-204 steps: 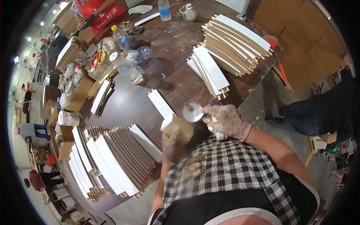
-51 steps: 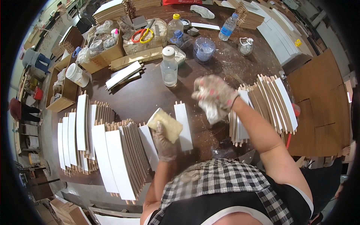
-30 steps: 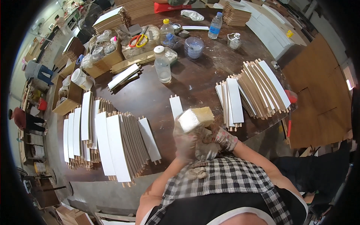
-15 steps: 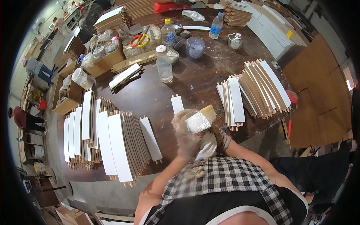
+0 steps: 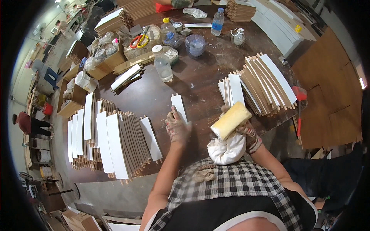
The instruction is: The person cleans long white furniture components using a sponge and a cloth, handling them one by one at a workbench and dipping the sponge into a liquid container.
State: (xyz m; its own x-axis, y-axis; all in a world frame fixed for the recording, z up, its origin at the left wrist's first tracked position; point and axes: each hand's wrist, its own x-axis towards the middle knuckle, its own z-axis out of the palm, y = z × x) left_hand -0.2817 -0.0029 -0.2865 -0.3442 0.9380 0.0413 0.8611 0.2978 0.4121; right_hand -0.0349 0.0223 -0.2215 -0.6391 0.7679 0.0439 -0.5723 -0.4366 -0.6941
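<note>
A white slat (image 5: 178, 106) with small wooden pegs at its end lies on the dark table in front of me. My left hand (image 5: 176, 129), in a stained glove, is over its near end with index finger and thumb spread. Gripped in my right hand (image 5: 251, 139), also gloved, is a yellow sponge block (image 5: 232, 118) with a whitish end. A bunched white cloth (image 5: 227, 151) hangs under the sponge, against the right hand's fingers. Part of the right hand is hidden behind sponge and cloth.
Stacks of slats stand left (image 5: 129, 144) and right (image 5: 268, 84) on the table (image 5: 127, 104). Farther back are a clear bottle (image 5: 163, 65), a water bottle (image 5: 217, 23), a plastic tub (image 5: 195, 46), scissors (image 5: 139, 41) and cardboard boxes (image 5: 104, 69). Another person's gloved hand (image 5: 182, 4) shows at the far edge.
My hands have parted: the left moved away from the sponge to the slat. The right swung rightward with the sponge and cloth, turning the sponge's long yellow side up.
</note>
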